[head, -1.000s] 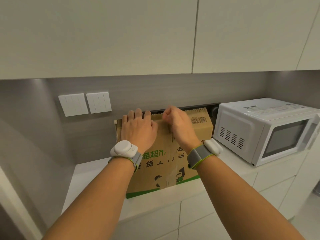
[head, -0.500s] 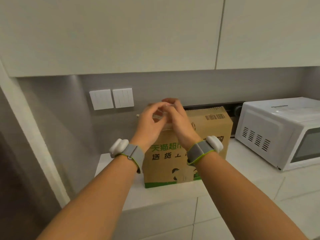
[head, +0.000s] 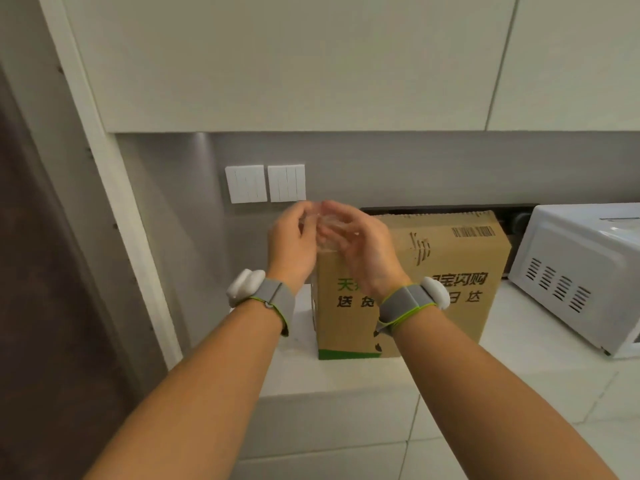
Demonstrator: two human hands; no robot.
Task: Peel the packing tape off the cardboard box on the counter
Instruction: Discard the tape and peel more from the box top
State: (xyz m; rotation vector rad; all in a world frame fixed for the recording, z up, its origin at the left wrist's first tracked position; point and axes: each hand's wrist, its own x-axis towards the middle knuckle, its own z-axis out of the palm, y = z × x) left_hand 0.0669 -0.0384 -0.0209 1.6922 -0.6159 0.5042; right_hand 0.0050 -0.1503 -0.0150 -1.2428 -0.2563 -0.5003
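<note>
A brown cardboard box with green and black print stands upright on the white counter. My left hand and my right hand are raised together in front of the box's upper left corner. Between them they hold a crumpled piece of clear packing tape, pinched by the fingers of both hands. The tape is off the box surface here. Both wrists wear grey bands with white trackers.
A white microwave stands on the counter right of the box. Two white switch plates are on the grey wall behind my hands. Cream upper cabinets hang above, and a tall panel borders the counter's left end.
My hands left the box top, rose and came together holding the clear tape, then shifted left. The view swung left, so the box and microwave sit further right.
</note>
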